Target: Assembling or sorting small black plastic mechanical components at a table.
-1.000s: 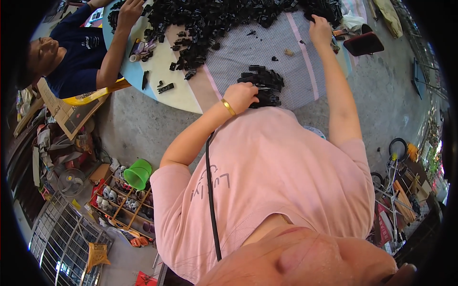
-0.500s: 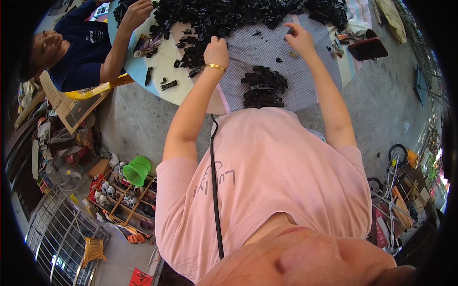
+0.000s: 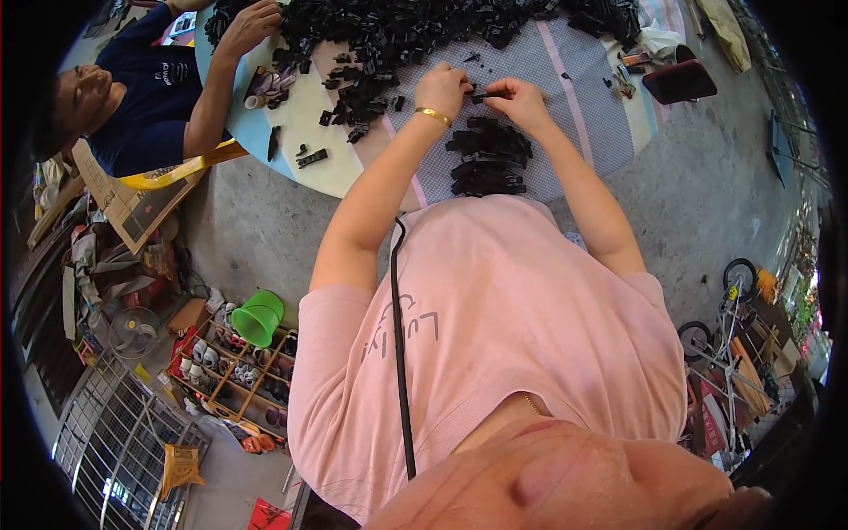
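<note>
Over the table, my left hand and my right hand face each other closely, both with closed fingers. Between their fingertips is a small black plastic part; its exact kind is too small to make out. Just nearer to me lies a neat stack of black plastic parts, laid side by side in rows. A loose heap of similar black parts covers the far side, and some spill down left of my left hand. Tiny black bits lie beyond my hands.
A co-worker's hand reaches to the heap's left end. A dark phone stands out at the table's right edge. Tape rolls and a few loose parts lie on the left. A black cable runs down my shirt.
My right hand has come in leftward and nearer, and my left hand has shifted right. They now meet at a black part above the stack.
</note>
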Tool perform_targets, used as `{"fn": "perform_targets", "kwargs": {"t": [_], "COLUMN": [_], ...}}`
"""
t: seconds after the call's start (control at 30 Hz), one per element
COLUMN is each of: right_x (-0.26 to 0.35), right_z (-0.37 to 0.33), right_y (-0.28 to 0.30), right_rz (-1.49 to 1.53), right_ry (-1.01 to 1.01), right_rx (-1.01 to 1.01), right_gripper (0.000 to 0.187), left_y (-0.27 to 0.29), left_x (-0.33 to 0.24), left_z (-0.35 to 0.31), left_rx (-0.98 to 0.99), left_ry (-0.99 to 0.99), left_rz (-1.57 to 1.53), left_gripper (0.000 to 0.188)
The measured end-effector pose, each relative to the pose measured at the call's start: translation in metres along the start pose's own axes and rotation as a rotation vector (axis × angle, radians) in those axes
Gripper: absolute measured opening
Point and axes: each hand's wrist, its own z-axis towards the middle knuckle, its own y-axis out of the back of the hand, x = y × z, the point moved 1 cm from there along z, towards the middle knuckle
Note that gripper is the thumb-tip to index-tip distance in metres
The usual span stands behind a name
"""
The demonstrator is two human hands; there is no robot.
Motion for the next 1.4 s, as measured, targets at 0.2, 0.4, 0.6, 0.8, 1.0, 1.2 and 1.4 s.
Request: {"fn": "perform_targets", "kwargs": {"t": [0.2,0.4,0.6,0.8,1.0,1.2,1.4], "right_x": [0.003,0.011,0.01,0.003,0.008,0.014,0.012], "right_z": [0.005,0.009,0.025,0.034,0.029,0.021,0.017], "right_y": [0.001,-0.005,-0.011,-0.017,-0.016,-0.019,-0.021], "right_rz": [-0.065,0.009,0.037,-0.175,-0.049,-0.026,-0.089], "right_ry": [0.009,0.047,0.066,0.12,0.032,0.003,-0.034], "right_rx": [-0.06,-0.058,-0.068,-0.112,-0.093,-0.112,-0.118], "right_gripper": [0.022,0.022,0.023,0.019,0.019,0.02,0.02], "left_y": [0.0,0.002,0.012,0.002,-0.005,0.002,-0.001], "left_x": [0.01,0.009,0.012,0.007,0.012,0.015,0.021], "left_z": [0.007,0.015,0.0,-0.01,0.0,0.0,0.003], "left_rx": [-0.139,-0.094,-0.426,0.053,0.274,0.364,0.293], "left_ry": [-0.062,-0.013,-0.055,0.317,0.552,0.593,0.444], "left_rz": [0.047,0.123,0.119,-0.127,-0.51,-0.64,-0.571], "left_gripper": [0.018,0.018,0.015,0.038,0.035,0.031,0.027]}}
